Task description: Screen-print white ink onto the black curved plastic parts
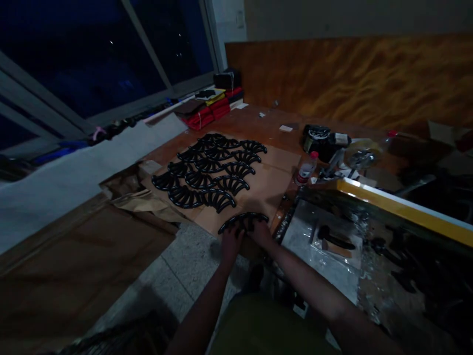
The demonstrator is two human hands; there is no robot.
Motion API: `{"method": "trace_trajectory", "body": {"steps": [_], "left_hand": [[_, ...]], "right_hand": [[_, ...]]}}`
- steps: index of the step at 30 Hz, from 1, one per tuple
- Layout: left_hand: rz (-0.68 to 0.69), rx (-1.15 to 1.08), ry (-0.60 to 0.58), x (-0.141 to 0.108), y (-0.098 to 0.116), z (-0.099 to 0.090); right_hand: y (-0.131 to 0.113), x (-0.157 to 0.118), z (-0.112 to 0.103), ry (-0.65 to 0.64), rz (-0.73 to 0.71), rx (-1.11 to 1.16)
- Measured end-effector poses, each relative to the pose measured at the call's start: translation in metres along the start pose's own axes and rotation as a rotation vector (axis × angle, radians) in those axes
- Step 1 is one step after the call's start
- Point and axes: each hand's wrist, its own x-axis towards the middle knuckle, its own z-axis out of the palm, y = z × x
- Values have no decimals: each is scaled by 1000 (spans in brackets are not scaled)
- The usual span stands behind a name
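Row (244, 216), black, long axis crosswise, bowed away; left hand (232, 238), right hand (260, 232): grip indiscernible.

workshop, w/ wood bench (254, 121), rows of blk curved pcs (207, 166) on cardbd (268, 181), tape roll (364, 154)

The widest lane I can see from here is the bare strip of cardboard (271, 180) along the right of the rows of black curved pieces (202, 166); a hand could slide up it toward the far edge. The rows sit packed close, with little space to reach between. Just ahead of the left hand (232, 237) and right hand (259, 231), the nearest black arc (242, 216) bars a low path, but above it the air is open. Rightward, the bottle (304, 172), tape roll (362, 157) and yellow-edged frame (402, 209) crowd things; leftward, crumpled brown paper (146, 203) lies beside the cardboard.
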Motion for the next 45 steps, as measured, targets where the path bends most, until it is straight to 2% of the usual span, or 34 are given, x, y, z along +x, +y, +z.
{"method": "trace_trajectory", "body": {"steps": [3,11,19,25,28,31,34,38,41,45], "left_hand": [[-30,28,-56,5,4,-2],[-96,63,-120,4,13,-10],[-99,75,-101,5,16,-9],[-120,92,-64,0,22,-9],[-112,127,19,-5,25,-13],[-76,169,109,4,36,-22],[5,163,118,39,61,-35],[181,109,40,119,116,-45],[319,105,-19,185,165,-37],[505,71,-77,256,227,-10]], "right_hand": [[0,5,5,-7,63,-27],[-1,5,2,-31,86,-51],[4,7,5,-54,56,-71],[6,5,11,-38,17,-52],[8,1,8,-6,-12,0],[7,8,-5,67,-42,56],[7,33,-30,154,-22,86],[19,90,-78,282,98,85],[40,136,-114,391,208,54],[78,191,-150,504,340,22]]}}
